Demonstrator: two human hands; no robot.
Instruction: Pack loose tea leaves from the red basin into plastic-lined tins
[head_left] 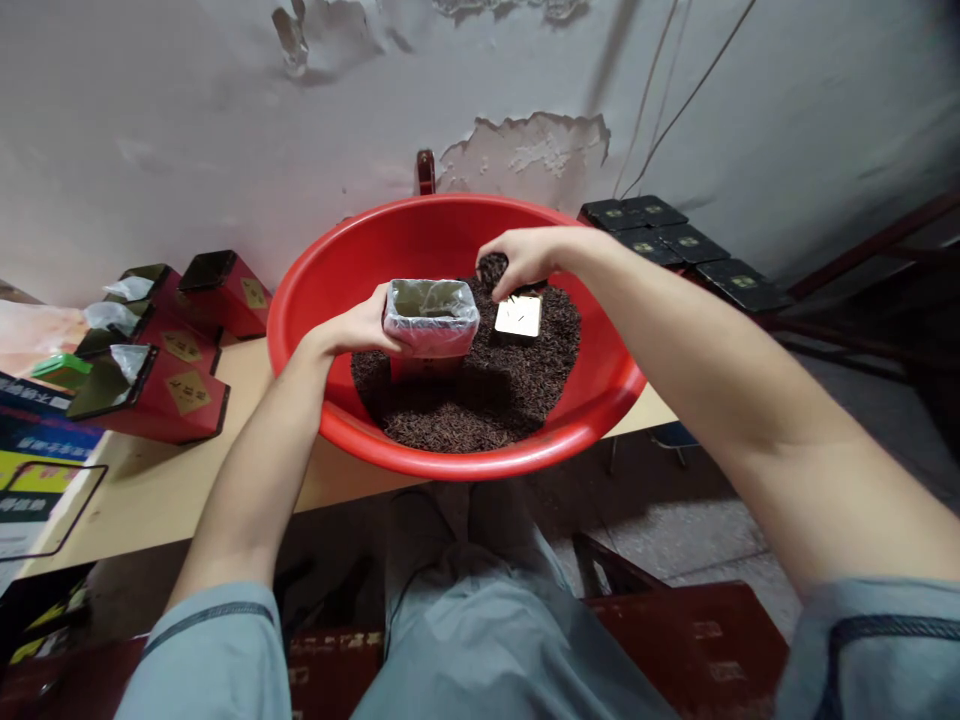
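left hand: closed around the side of a plastic-lined box, holding it upright with its base down in the leaves.
right hand: fingers bunched downward on a clump of the loose tea leaves, just beyond the box's far corner.
lined box: in the middle of the red basin, mouth open; i can't tell how full it is.
basin: sits on the table, its near rim jutting past the table's edge above the person's lap.
shiny square lid: lies flat on the leaves, right under the right hand.
nearby: more red boxes with bag liners on the left, black lids stacked to the right.
risk, spill: i'd say leaves could drop outside the liner if the clump opens short of the mouth.
risk, liner: the loose plastic folded over the rim looks likely to slip inward under a push.
risk, basin: weight pressed on that overhanging rim might tip it.
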